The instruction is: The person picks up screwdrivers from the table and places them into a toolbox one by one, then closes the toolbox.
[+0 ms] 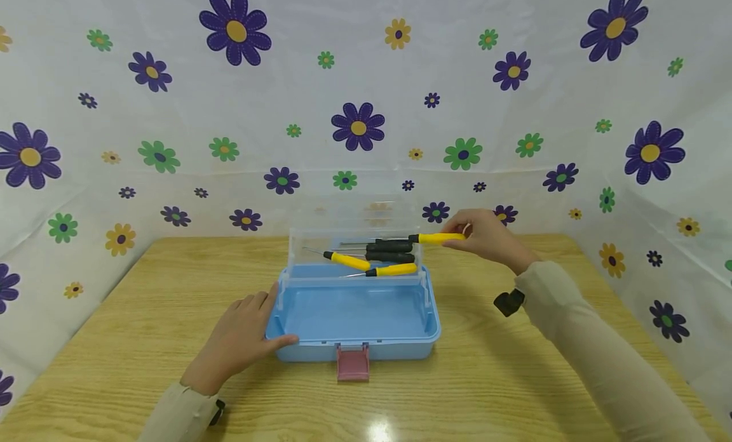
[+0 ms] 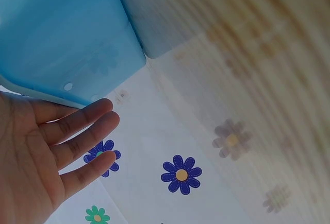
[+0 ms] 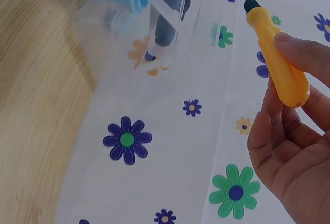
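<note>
A light blue toolbox (image 1: 394,350) sits open on the table, with a pink latch (image 1: 352,364) hanging at its front. My left hand (image 1: 243,331) rests against the box's left side, its thumb on the front rim; in the left wrist view its fingers (image 2: 77,144) are nearly straight beside the blue wall. My right hand (image 1: 483,235) pinches the yellow handle of a screwdriver (image 3: 278,59) between thumb and fingers, above the right end of a clear tray (image 1: 343,279). The screwdriver's thin metal shaft points left over the tray.
In the clear tray lie two black-handled tools (image 1: 391,257) and two yellow-handled tools (image 1: 396,270). A transparent lid (image 1: 354,212) stands raised behind the tray. The wooden table (image 1: 171,289) meets a white flowered cloth (image 1: 366,67) at the back and sides.
</note>
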The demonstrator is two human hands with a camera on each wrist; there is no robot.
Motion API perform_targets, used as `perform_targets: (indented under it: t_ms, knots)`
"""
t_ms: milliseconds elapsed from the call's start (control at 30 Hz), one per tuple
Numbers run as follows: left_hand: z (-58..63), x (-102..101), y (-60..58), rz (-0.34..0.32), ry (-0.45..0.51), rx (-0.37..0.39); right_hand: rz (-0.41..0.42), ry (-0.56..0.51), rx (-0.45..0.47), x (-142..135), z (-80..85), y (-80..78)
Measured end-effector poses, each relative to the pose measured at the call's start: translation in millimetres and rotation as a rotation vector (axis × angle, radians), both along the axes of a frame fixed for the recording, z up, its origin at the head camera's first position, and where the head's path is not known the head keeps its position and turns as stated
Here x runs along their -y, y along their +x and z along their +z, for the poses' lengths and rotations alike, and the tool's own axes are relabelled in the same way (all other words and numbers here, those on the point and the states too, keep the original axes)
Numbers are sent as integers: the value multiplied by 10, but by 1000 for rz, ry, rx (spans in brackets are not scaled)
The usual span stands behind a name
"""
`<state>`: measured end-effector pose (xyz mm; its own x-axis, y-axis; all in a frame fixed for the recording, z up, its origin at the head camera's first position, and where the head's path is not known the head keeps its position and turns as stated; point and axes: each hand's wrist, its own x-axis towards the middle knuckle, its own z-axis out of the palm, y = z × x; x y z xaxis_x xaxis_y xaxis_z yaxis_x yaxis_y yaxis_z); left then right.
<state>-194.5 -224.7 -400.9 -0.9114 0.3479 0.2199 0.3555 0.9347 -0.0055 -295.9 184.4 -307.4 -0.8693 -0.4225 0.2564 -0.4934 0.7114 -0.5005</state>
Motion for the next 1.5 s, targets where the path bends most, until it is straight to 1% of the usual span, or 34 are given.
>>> perform_targets:
  t_ms: [233, 533, 733, 867, 1067, 1233, 1500]
  knots:
    - [-25, 15, -20, -2, 11, 4, 26, -13, 37, 225, 10, -51]
    - [-17, 10, -14, -7, 8, -14, 91, -20, 17, 491, 81, -68]
    - [3, 0, 5, -3, 6, -17, 109, -9, 48, 671, 105, -85]
    - [0, 1, 2, -2, 3, -21, 115, 7, 76, 780, 93, -111]
    - [-36, 13, -17, -8, 8, -31, 131, 25, 104, 910, 61, -139]
    - [-38, 18, -25, -10, 0, -28, 136, 15, 161, 1023, 46, -151]
    - [-25, 13, -20, -8, 2, -22, 150, 23, 173, 1201, 2, -189]
